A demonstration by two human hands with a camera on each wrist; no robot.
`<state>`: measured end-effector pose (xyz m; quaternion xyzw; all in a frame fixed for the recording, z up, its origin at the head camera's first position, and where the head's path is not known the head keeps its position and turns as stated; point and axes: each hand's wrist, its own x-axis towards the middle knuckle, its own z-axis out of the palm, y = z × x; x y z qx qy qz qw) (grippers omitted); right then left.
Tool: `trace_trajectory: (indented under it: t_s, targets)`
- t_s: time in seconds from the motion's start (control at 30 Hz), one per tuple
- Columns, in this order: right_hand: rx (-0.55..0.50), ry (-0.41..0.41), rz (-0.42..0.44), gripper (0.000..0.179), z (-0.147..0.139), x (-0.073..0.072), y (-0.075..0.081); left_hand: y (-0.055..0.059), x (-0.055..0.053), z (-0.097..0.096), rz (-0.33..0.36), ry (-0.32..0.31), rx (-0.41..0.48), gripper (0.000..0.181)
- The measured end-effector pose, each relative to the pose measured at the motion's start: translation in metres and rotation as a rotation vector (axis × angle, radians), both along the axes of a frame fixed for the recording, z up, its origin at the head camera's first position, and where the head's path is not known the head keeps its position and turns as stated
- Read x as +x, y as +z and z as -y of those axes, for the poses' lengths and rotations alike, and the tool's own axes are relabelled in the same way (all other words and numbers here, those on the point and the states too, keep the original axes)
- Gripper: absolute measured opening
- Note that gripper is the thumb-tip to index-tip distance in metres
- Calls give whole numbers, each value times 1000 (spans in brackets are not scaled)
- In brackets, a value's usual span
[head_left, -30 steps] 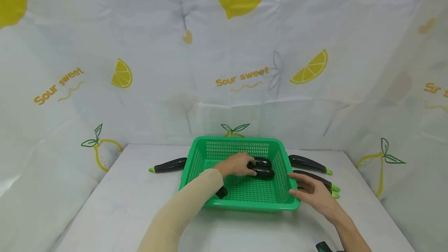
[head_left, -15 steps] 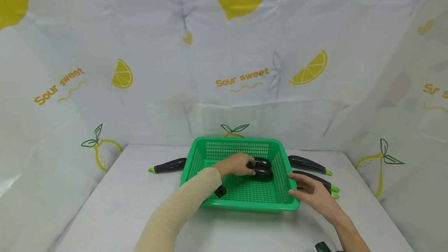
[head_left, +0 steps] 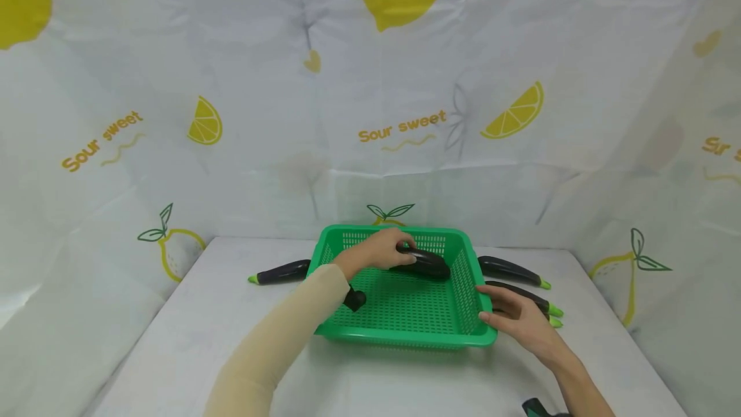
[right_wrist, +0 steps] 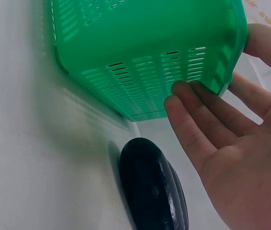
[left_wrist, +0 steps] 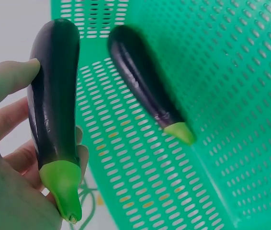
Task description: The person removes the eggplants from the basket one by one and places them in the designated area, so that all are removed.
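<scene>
My left hand (head_left: 382, 250) reaches into a green plastic basket (head_left: 417, 338) and grips a dark purple eggplant (left_wrist: 54, 105) with a bright green stem end. In the left wrist view the thumb lies on one side of it and the fingers wrap behind. A second eggplant (left_wrist: 142, 79) lies on the basket floor along the wall, apart from the held one. At the basket's right side my right hand (head_left: 518, 320) holds the rim, its fingers against the outer wall; in the right wrist view the thumb reaches the rim's edge.
On the white table (head_left: 191, 333), one eggplant (head_left: 282, 273) lies left of the basket. Several more lie to its right, including a far eggplant (head_left: 509, 269) and a nearer eggplant (head_left: 523, 295). A lemon-printed white sheet (head_left: 266, 147) hangs behind.
My left hand has risen and moved toward the back of the basket, lifting one of the two eggplants that lay side by side. My right hand has stayed at the rim.
</scene>
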<state>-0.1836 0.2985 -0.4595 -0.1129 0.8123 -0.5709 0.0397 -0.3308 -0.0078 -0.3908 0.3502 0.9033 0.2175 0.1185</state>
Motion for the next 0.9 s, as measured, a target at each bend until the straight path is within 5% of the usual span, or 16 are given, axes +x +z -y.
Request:
trace_trajectory:
  t_s: [0.5, 0.7, 0.9]
  targets:
    - [30, -23, -14, 57, 1, 0, 1, 48, 21, 42, -50, 53, 115, 37]
    - [28, -18, -23, 57, 1, 0, 1, 58, 31, 61, -128, 94, 170, 32]
    - [40, -21, -17, 57, 1, 0, 2, 63, 49, 77, -148, 61, 214, 32]
